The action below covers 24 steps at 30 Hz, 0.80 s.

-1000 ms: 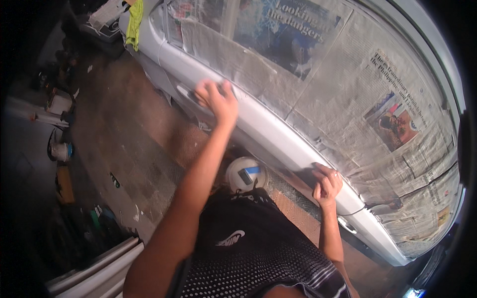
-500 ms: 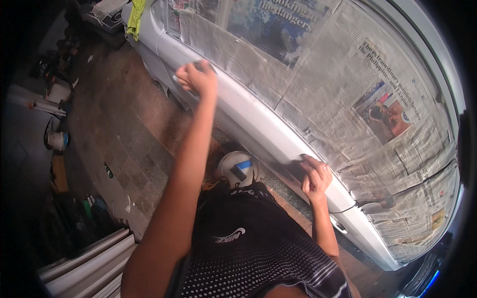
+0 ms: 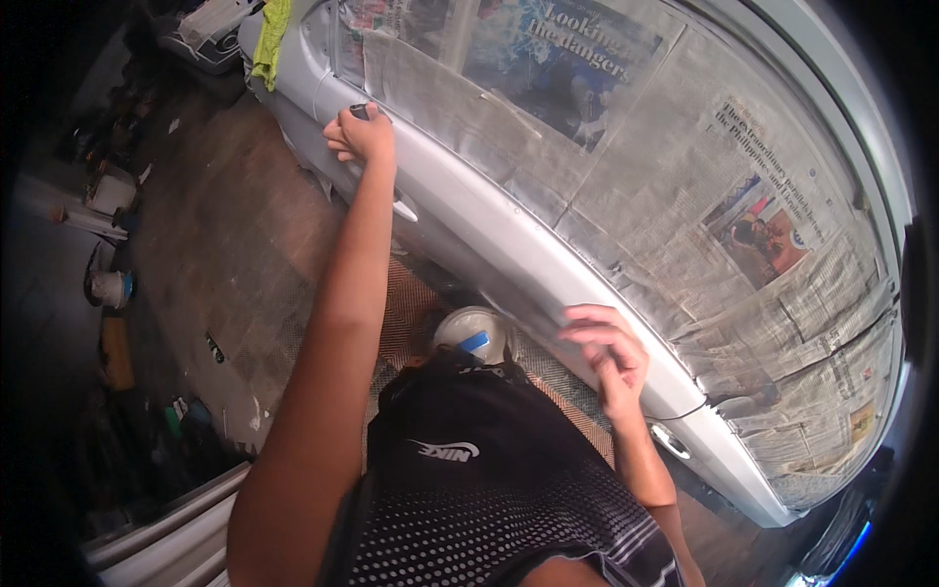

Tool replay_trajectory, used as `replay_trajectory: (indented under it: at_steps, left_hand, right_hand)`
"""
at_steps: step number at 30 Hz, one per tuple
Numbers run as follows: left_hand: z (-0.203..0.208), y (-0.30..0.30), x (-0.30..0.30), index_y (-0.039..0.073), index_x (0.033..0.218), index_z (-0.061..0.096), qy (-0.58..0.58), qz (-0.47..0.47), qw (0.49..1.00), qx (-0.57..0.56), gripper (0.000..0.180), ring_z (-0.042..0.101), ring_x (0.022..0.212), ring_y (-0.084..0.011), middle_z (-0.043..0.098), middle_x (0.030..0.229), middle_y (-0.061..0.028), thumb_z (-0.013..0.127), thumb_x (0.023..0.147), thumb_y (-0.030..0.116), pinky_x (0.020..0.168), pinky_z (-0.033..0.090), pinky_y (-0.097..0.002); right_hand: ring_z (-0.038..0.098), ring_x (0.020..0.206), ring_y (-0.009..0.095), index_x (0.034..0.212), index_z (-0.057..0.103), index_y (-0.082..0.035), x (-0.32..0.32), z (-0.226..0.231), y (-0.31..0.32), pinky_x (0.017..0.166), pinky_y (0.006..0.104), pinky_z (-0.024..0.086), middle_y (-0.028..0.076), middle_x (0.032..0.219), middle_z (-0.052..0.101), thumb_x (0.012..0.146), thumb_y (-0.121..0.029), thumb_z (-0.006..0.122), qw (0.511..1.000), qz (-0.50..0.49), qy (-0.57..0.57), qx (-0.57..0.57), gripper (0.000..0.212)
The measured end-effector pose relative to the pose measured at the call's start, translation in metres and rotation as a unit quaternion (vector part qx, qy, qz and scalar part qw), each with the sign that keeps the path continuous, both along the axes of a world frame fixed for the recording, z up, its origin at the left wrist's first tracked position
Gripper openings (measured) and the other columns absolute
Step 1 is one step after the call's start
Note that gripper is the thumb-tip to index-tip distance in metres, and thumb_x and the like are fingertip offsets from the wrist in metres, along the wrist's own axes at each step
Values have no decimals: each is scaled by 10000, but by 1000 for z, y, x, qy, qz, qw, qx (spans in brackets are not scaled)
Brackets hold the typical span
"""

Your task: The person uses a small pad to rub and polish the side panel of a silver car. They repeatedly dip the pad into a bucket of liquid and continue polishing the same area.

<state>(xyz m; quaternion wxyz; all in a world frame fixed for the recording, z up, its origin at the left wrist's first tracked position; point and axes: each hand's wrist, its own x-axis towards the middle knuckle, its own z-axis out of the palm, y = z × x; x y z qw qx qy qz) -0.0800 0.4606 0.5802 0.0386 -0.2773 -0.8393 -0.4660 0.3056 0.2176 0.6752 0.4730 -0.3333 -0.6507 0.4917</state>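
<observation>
The silver car side (image 3: pixel 469 196) runs diagonally from upper left to lower right, its windows covered with newspaper (image 3: pixel 626 166). At the upper left, my left hand (image 3: pixel 360 139) is closed around a small dark block (image 3: pixel 361 112) against the body below the window line. A door handle (image 3: pixel 404 209) shows just below that wrist. My right hand (image 3: pixel 614 360) is farther down the car, over the door panel, with its fingers stretched and apart, slightly blurred. Nothing shows in it; whether its fingertips touch the panel, I cannot tell.
A round pale tub (image 3: pixel 472 331) with a blue piece on top stands between me and the car. Yellow-green cloth (image 3: pixel 271 44) hangs at the car's far end. Long white panels (image 3: pixel 181 533) lie lower left; a white bucket (image 3: pixel 111 288) and clutter line the left side.
My left hand has moved up and left along the car with the dark block. The fingers of my right hand have lifted and spread. My body now hides part of the tub's top.
</observation>
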Motion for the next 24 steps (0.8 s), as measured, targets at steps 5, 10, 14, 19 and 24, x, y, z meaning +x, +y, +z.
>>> replay_trajectory:
  at_steps: [5,10,14,19,24]
  left_hand:
    - [-31,-19,36,39,1127,656,6,-43,998,33,410,414,1245,-369,466,1294,-162,763,876,346,1020,324,-528]
    - [10,41,-68,46,1104,676,-46,14,999,1,397,416,1255,-377,472,1316,-180,754,875,361,1039,317,-536]
    - [-20,29,-28,50,1098,653,-57,-26,998,30,406,393,1278,-391,471,1307,-174,758,870,370,1042,307,-567]
    - [-14,44,-62,28,1098,640,12,-51,998,26,398,382,1275,-378,460,1310,-177,765,874,333,1044,296,-552]
    - [-4,50,-66,24,1185,637,-78,-1,997,5,481,391,1288,-402,460,1323,-202,703,910,413,1073,312,-553]
  right_hand:
    - [579,1258,397,1290,623,84,-68,88,-3,1098,506,426,355,1482,444,1047,-245,464,793,434,374,-207,439]
    - [475,1311,539,1463,380,9,-164,136,-29,1089,615,374,406,1446,443,1053,-384,435,664,498,553,-73,571]
    - [559,1179,632,1679,40,-173,-217,156,-46,964,720,473,436,1327,540,996,-365,660,633,329,700,37,942]
    - [475,1299,575,1464,338,-31,-224,146,-34,1071,655,380,396,1441,477,1030,-370,490,695,398,595,-63,572]
    - [564,1249,443,1139,700,43,-178,112,30,1086,532,406,331,1418,548,1092,-422,310,899,396,186,5,609]
